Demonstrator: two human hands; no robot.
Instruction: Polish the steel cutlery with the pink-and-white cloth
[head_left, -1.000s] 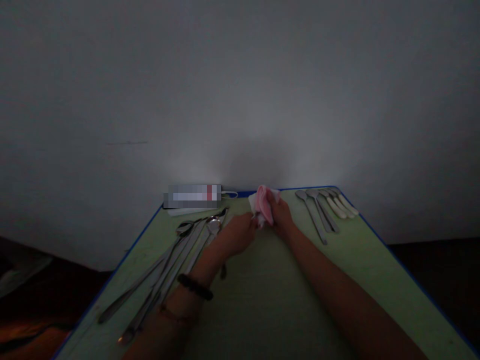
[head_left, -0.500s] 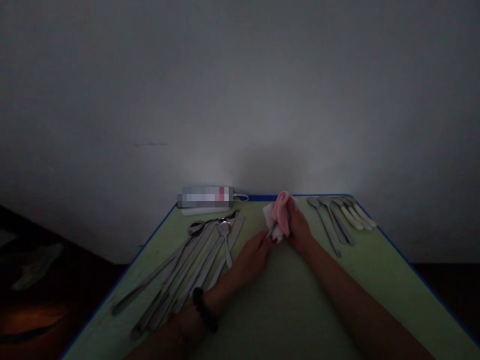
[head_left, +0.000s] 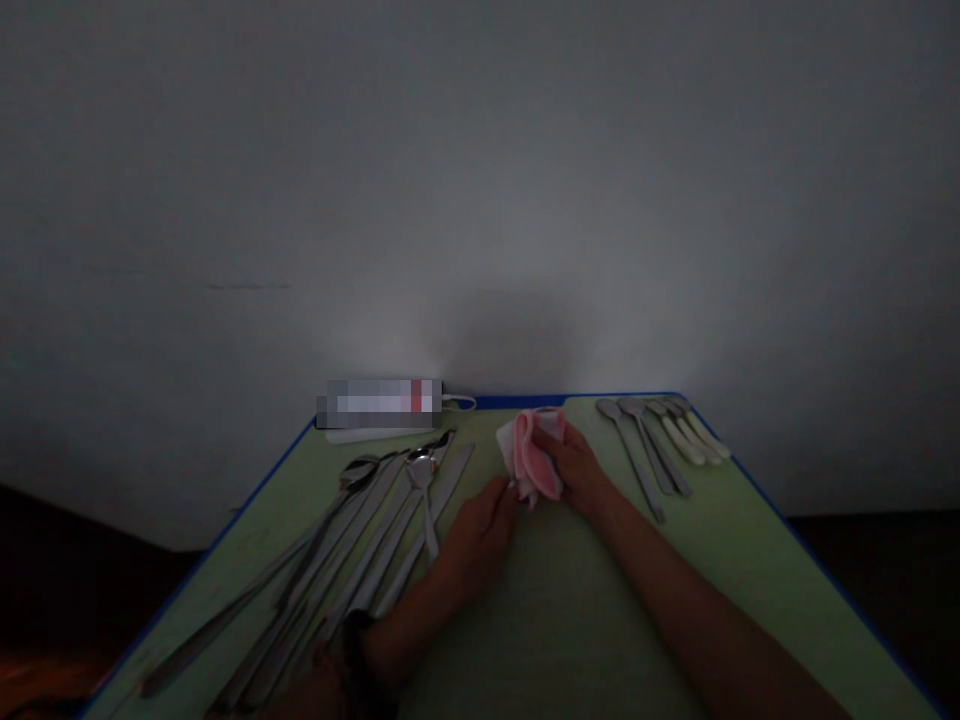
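Note:
My right hand (head_left: 579, 468) grips a folded pink and white cloth (head_left: 534, 458) above the far middle of the table. Close beside it, my left hand (head_left: 480, 520) is closed on a thin piece of metal cutlery, whose other end is hidden in the cloth. Its kind cannot be made out. To the left of my left hand lie several long-handled metal spoons, among them a shiny spoon (head_left: 422, 470). On the right, several more utensils lie side by side: a metal spoon (head_left: 630, 455) and pieces with white handles (head_left: 681, 440).
The green table (head_left: 585, 620) has a blue edge and stands against a grey wall (head_left: 480, 180). At its back left is a blurred-out box-like device (head_left: 379, 404) with a white cable (head_left: 461, 403). The room is dim.
The whole view has shifted, so the table and utensils appear farther left. The cloth has turned in my right hand and shows more pink; the metal shaft between my hands is less visible.

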